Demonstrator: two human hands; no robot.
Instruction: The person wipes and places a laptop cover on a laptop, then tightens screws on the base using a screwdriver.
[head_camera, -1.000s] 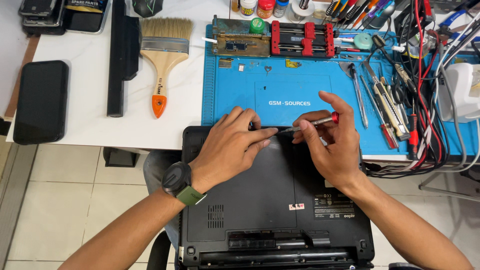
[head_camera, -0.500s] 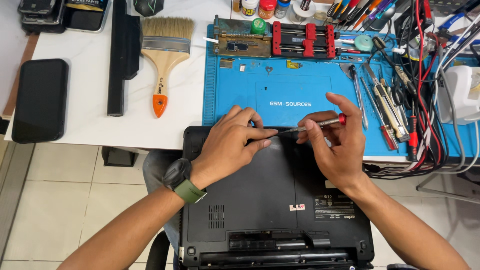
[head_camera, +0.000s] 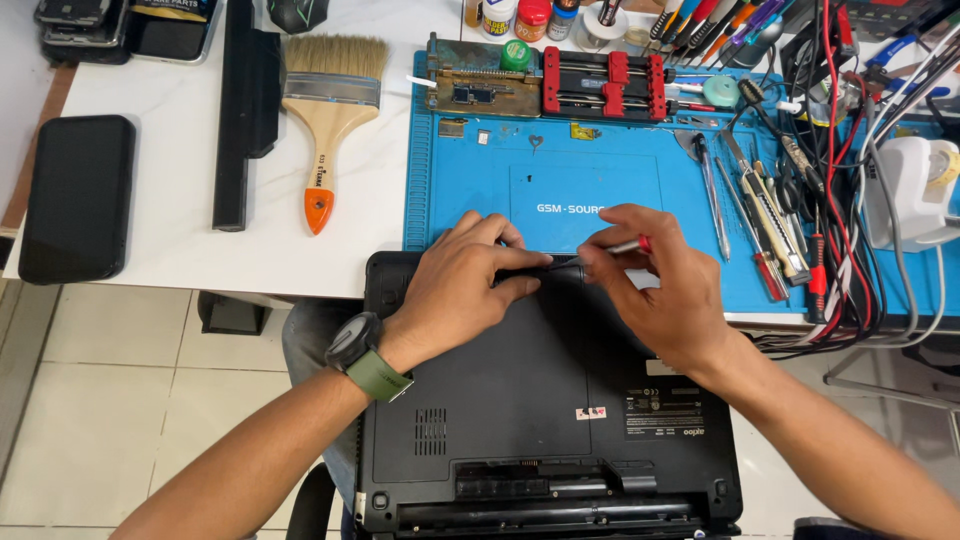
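Two hands on the laptop (head_camera: 540, 400): right hand (head_camera: 660, 290) fingers clamped on a left-pointing, near-level screwdriver (head_camera: 612, 250), left hand (head_camera: 470, 285) fingers together.

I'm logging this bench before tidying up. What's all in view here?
laptop: one, black, underside up, at the table edge
screwdriver: one, red-tipped, over the laptop's far edge
mat: one, blue, on the table
brush: one, wooden, orange tip, left of the mat
battery: one, black, left of the brush
phone: one, black, far left
watch: one, green strap, left wrist
left hand: on the laptop
right hand: holds the screwdriver
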